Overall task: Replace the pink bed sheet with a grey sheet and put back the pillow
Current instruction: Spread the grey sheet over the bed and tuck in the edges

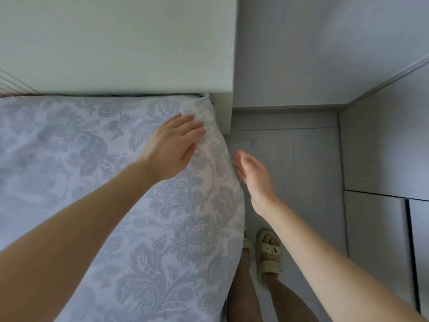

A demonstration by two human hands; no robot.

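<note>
- Left hand (171, 147), fingers straight and released, presses the grey sheet (162, 252) flat near the bed's far corner.
- Right hand (253, 173) hovers open beside the edge, grasping nothing.
- Likely smoothing; next, tuck that corner. Pillow unseen.

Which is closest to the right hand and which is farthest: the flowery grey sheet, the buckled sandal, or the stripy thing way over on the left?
1. Grey sheet: its edge is just left of the right hand.
2. Buckled sandal: down on the floor, below the hand.
3. Stripy thing: far left, at the picture's edge.
</note>
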